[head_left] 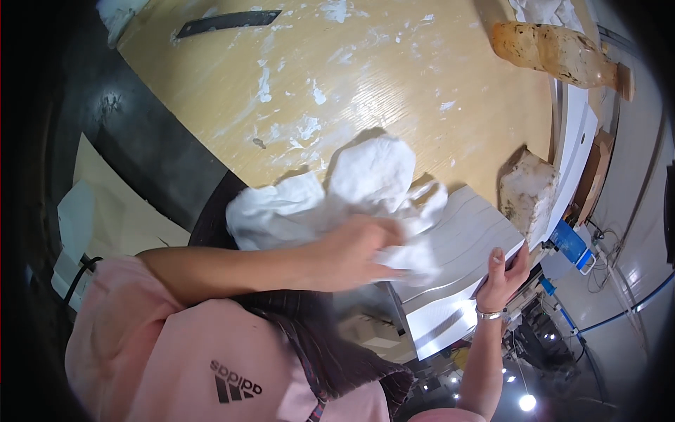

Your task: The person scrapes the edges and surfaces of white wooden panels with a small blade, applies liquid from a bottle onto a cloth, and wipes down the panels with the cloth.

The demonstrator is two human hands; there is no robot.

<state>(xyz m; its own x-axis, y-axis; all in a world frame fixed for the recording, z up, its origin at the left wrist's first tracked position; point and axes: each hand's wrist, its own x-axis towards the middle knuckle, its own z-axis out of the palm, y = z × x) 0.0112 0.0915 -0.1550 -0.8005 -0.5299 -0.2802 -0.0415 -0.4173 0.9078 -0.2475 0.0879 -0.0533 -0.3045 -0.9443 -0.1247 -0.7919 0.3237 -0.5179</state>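
Note:
A crumpled white cloth (pixel 376 172) is bunched at the near edge of the wooden table. My left hand (pixel 358 250) is closed on part of it, its fingers blurred by motion, over the left side of a pale grey-white panel (pixel 471 232). Thin wavy lines run across the panel's face, and its near edge shines brightly. At the panel's right edge my right hand (pixel 503 281), with a bracelet at the wrist, grips it, thumb on top and the other fingers partly hidden. Just beyond that hand sits a stained whitish block (pixel 531 193).
The wooden table (pixel 232 91) carries white smears. A dark flat strip (pixel 228 23) lies at its far left; an orange-stained plastic bottle (pixel 555 53) lies at the far right. A blue object (pixel 571 245), cables and boards are beyond the right edge. Pale board (pixel 116 204) stands at left.

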